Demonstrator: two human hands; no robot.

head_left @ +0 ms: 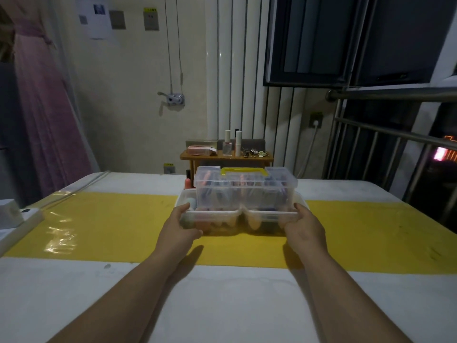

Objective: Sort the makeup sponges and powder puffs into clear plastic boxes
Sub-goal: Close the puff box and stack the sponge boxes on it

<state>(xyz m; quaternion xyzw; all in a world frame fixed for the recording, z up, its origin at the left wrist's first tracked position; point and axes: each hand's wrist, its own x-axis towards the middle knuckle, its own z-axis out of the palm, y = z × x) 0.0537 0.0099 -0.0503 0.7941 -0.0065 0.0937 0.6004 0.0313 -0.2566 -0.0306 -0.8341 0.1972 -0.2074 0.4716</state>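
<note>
Fingers of the left hand [181,225] and right hand [303,225] are hidden under the lower clear box [241,213]. Its contents blur through plastic. Small items [254,152] on the far shelf [226,157] cannot be told.

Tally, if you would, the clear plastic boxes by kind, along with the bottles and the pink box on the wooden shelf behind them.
Clear box with yellow handle: 1
Open clear boxes under it: 2
Upright bottles: 2
Pink box: 1
Total: 6
</note>
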